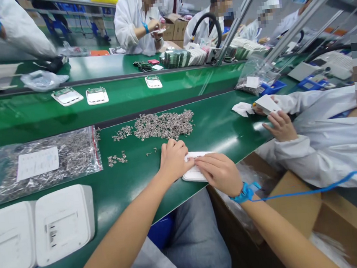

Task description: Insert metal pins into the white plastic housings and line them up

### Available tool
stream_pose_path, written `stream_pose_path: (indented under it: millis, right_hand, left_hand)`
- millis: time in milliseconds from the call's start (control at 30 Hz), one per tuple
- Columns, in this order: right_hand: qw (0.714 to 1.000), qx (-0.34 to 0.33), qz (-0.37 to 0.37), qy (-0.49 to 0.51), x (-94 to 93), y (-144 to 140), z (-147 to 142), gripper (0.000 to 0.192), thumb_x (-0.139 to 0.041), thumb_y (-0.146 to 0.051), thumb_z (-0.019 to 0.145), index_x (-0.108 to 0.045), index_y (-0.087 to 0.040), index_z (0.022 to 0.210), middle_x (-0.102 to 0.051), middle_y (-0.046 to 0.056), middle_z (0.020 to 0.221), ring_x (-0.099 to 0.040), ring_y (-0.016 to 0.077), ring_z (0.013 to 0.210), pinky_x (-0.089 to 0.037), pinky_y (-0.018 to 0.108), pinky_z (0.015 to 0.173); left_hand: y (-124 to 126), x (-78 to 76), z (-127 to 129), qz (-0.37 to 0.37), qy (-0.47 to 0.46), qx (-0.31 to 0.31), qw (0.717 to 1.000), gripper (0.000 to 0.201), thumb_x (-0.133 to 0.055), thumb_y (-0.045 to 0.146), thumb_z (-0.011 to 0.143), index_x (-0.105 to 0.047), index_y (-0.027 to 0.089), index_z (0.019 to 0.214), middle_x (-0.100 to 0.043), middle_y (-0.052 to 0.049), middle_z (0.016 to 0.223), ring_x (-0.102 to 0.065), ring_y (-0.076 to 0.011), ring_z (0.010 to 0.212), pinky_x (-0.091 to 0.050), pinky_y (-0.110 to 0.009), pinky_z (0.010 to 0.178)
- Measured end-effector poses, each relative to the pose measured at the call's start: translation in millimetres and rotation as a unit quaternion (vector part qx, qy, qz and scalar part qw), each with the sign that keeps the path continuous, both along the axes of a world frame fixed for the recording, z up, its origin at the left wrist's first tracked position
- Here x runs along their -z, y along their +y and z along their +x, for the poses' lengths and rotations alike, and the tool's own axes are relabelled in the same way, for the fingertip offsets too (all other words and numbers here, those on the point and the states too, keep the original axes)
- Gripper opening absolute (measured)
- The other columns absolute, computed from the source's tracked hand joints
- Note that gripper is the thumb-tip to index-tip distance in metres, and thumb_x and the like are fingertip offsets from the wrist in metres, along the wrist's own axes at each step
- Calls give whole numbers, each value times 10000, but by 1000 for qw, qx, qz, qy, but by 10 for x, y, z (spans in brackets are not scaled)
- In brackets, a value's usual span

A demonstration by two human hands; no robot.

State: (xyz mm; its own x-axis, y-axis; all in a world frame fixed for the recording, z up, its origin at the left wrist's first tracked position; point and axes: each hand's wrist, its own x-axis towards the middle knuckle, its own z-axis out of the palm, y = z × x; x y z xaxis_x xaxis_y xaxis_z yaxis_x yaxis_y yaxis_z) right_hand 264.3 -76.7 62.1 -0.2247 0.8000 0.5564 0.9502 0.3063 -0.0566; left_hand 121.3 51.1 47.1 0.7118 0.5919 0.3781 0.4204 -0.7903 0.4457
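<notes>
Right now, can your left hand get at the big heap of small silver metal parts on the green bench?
Probably yes. The left hand rests on the flat white plastic casing, and the heap of small silver metal parts lies just beyond it with only bare green bench between.

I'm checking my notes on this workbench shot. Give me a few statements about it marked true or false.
1. Both hands, left hand and right hand, rest on a white casing. True.
2. The right wrist wears a red strap. False: the wrist strap is blue.
3. A loose pile of small metal parts lies beyond the hands. True.
4. The clear bag of parts lies right of the hands. False: it lies to their left.
</notes>
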Motion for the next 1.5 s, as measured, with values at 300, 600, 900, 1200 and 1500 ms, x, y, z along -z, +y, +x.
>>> stream_pose_path:
  millis: [300, 600, 900, 1200, 1500]
  right_hand:
    - [947, -153, -49, 277, -203, 176, -393, 169, -596, -107, 911, -673, -199, 1030, -707, 46, 932, -623, 191, 890, -515, 353, 801]
    - [987, -90, -130, -25, 29, 1370, -825, 99, -658, -224, 899, -696, -153, 842, -616, 102, 958, -532, 239, 908, -417, 357, 772]
    - [938, -135, -76, 310, 224, 1325, -681, 123, -576, -209, 915, -679, -173, 859, -707, 35, 825, -608, 151, 689, -459, 284, 663]
    - [812, -110, -14, 573, -29, 1206, -567, 145, -757, -311, 775, -678, -194, 741, -718, 46, 819, -676, 187, 788, -539, 301, 699]
    - [931, 114, 49, 342, -39, 209, 284, 175, -556, -262, 938, -722, -209, 951, -714, 70, 961, -660, 196, 868, -538, 328, 763]
  left_hand:
    - [-684, -284, -1165, 82, 156, -112, 978, 104, -658, 250, 816, -601, 181, 764, -587, -39, 861, -498, -236, 916, -327, -421, 798]
    - [-1028, -280, -2014, 101, 234, -438, 862, 134, -606, 271, 821, -600, 162, 743, -502, -170, 1200, -422, -388, 1149, -334, -491, 855]
    - [-1038, -188, -2212, 54, 215, -539, 813, 150, -513, 317, 844, -460, 191, 904, -563, -108, 1053, -521, -274, 979, -355, -428, 834]
    - [-627, -235, -1202, 146, -134, -277, 940, 183, -594, 247, 842, -495, 197, 987, -566, -119, 1099, -547, -280, 1058, -410, -451, 922]
    - [-87, 5, 551, -118, -236, -20, 964, 101, -429, 181, 922, -529, 195, 910, -551, -32, 874, -542, -158, 787, -431, -278, 728]
